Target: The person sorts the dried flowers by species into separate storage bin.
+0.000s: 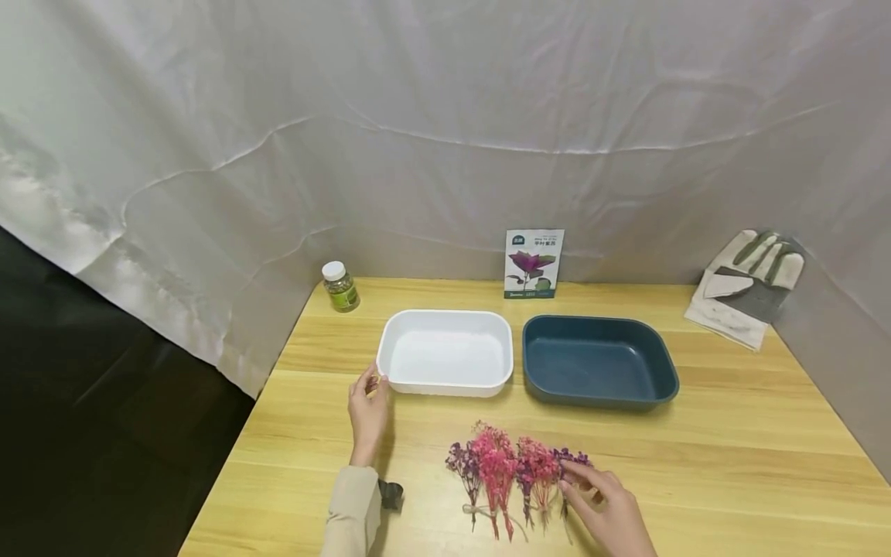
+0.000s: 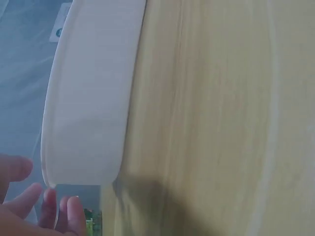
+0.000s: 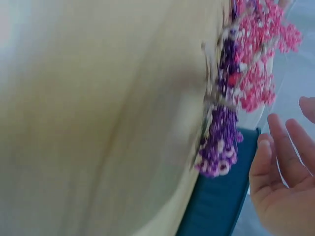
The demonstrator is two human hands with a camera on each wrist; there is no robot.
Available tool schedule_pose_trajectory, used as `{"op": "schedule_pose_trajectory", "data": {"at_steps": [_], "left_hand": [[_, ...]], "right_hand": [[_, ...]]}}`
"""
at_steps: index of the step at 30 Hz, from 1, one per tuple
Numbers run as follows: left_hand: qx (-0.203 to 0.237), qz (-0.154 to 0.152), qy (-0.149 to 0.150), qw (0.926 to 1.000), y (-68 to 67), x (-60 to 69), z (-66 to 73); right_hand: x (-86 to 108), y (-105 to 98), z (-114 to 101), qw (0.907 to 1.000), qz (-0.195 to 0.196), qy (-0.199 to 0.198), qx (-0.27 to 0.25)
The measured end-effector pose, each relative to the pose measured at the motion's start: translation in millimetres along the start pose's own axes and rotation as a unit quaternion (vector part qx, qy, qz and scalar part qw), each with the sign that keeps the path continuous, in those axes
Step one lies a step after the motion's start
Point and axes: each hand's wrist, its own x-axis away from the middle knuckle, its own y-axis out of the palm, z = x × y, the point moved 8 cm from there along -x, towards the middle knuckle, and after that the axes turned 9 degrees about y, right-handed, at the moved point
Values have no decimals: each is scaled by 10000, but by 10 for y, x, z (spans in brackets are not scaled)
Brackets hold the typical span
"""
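My left hand [image 1: 369,406] is at the front left corner of a white rectangular basin [image 1: 445,391]. Its fingers [image 2: 47,209] are loosely bent by the rim in the left wrist view; whether they touch it I cannot tell. Small bunches of dried flowers, pink [image 1: 496,464] and purple [image 1: 462,463], lie in a row on the table, some tied with string. At the right end of that row, my right hand [image 1: 604,501] hovers over a purple bunch [image 3: 219,142]. In the right wrist view its fingers [image 3: 283,147] are relaxed, with a gap between them and the flowers.
A dark blue basin [image 1: 599,401] stands right of the white one. Behind them, a seed packet [image 1: 532,264] leans on the curtain. A jar with a white lid [image 1: 341,288] stands at the back left, and folded work gloves [image 1: 748,286] lie at the back right.
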Motion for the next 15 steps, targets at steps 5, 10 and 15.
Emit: {"op": "schedule_pose_trajectory", "data": {"at_steps": [5,10,15], "left_hand": [[121,132,-180,9997,23,-2,-64],[288,248,-236,9990,45,10,-74],[446,301,-282,9982,56,23,-71]], "right_hand": [[80,143,10,9966,-372,399,-624],[121,272,77,9856,-780,996,-1119],[141,343,92,9830,-917,1138,-1111]]}}
